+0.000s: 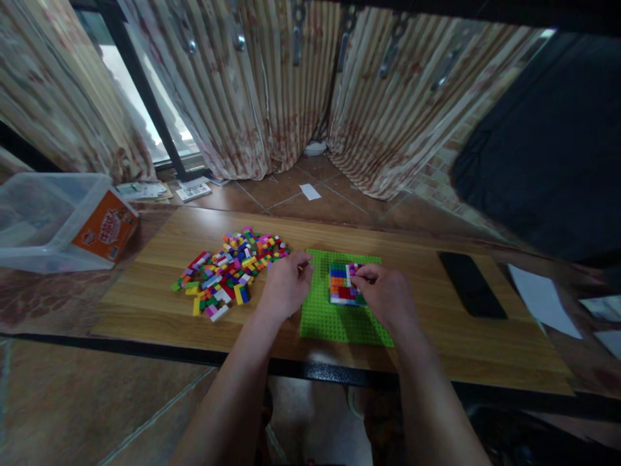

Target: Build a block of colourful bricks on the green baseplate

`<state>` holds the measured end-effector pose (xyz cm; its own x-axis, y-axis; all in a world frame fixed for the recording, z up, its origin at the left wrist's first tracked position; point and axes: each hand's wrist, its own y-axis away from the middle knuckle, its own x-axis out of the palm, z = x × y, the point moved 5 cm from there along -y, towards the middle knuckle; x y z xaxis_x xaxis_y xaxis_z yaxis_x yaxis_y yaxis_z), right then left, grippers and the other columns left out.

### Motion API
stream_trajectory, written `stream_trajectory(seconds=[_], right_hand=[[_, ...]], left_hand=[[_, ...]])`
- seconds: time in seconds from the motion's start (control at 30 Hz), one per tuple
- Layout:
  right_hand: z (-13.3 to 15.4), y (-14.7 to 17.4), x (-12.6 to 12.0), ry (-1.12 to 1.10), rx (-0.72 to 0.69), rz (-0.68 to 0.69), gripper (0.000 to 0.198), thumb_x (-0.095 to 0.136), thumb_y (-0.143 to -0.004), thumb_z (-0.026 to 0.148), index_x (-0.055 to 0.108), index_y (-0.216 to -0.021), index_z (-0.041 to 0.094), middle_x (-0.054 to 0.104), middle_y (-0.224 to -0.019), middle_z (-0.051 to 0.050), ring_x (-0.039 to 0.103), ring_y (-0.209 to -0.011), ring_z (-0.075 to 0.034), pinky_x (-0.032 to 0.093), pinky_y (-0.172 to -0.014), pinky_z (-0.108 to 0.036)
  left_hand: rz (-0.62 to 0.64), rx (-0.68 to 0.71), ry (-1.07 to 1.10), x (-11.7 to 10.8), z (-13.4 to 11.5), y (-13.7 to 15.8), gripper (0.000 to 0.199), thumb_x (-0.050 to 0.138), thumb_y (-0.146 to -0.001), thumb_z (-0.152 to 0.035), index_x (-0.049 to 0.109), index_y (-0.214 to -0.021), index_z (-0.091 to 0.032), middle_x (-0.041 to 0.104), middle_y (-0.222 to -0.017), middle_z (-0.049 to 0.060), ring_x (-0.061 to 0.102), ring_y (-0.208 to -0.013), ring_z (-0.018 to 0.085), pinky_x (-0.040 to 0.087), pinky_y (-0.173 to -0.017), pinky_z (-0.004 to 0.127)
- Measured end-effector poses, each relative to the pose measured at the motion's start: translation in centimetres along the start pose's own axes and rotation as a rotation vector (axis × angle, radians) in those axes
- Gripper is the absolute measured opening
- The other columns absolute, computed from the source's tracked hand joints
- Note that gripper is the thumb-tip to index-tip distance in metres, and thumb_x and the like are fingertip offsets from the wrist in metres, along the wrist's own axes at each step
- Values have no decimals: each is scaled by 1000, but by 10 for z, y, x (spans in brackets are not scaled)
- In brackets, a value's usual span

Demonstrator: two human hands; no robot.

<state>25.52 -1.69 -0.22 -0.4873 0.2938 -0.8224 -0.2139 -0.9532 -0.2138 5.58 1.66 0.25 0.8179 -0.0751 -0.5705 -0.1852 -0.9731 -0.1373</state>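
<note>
Green baseplate (pixel 334 317) near the table's (pixel 436 349) front edge: right hand (pixel 383 294) pinches a small brick onto the coloured block patch (pixel 342 285), left hand (pixel 286 285) curled at the plate's left edge, holding something I can't make out. Loose brick pile (pixel 228 275) lies further left.

Bright bricks against green and wood

Multicoloured loose bricks (pixel 230 272) are lying beside a lime-green baseplate (pixel 334 317) that is carrying a red, blue, orange and white patch (pixel 342 285).

I see my left hand (pixel 286 285) and right hand (pixel 385 294) bare, forearms uncovered to the frame's edge; no rings or watch, as far as the blur shows.
</note>
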Motion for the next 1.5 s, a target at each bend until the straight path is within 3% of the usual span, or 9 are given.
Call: stream_trajectory(seconds=[0.3, 0.5, 1.23, 1.33, 1.5], right_hand=[[-8, -1, 3, -155, 89, 40, 18, 61, -80, 35, 73, -76, 21, 74, -69, -4, 67, -62, -20, 47, -61, -32], [-12, -1, 5, -194, 112, 81, 17, 59, -81, 32, 72, -79, 20, 76, -78, -6, 71, -67, -21, 50, -62, -32], [-31, -3, 14, -294, 275, 51, 19, 63, -74, 33, 75, -78, 18, 73, -67, -6, 70, -63, -22, 53, -58, -30], [-31, -3, 15, -336, 302, 60, 18, 65, -72, 32, 75, -77, 18, 73, -66, -6, 70, -60, -21, 52, -56, -30], [-29, -3, 15, -405, 330, 61, 16, 66, -71, 30, 74, -75, 17, 71, -61, -4, 67, -55, -19, 50, -53, -27]], left_hand=[[22, 4, -38, -1, 0, 2, 24, 52, -87, -15, 71, -101, -17, 75, -91, 6, 68, -79, 17, 51, -78, 29], [42, -7, -86, -1, -1, 3, 24, 52, -87, -14, 71, -101, -17, 73, -83, 5, 68, -77, 18, 51, -75, 29], [86, 1, -173, 2, -4, 5, 20, 51, -87, -12, 70, -92, -17, 73, -83, 5, 68, -77, 18, 49, -70, 26], [100, 10, -176, 5, -6, 5, 23, 50, -88, -12, 71, -97, -16, 73, -86, 6, 68, -78, 18, 50, -71, 27], [130, 23, -179, 19, -9, 8, 35, 53, -87, -14, 66, -119, -15, 71, -107, 10, 68, -84, 20, 53, -79, 31]])
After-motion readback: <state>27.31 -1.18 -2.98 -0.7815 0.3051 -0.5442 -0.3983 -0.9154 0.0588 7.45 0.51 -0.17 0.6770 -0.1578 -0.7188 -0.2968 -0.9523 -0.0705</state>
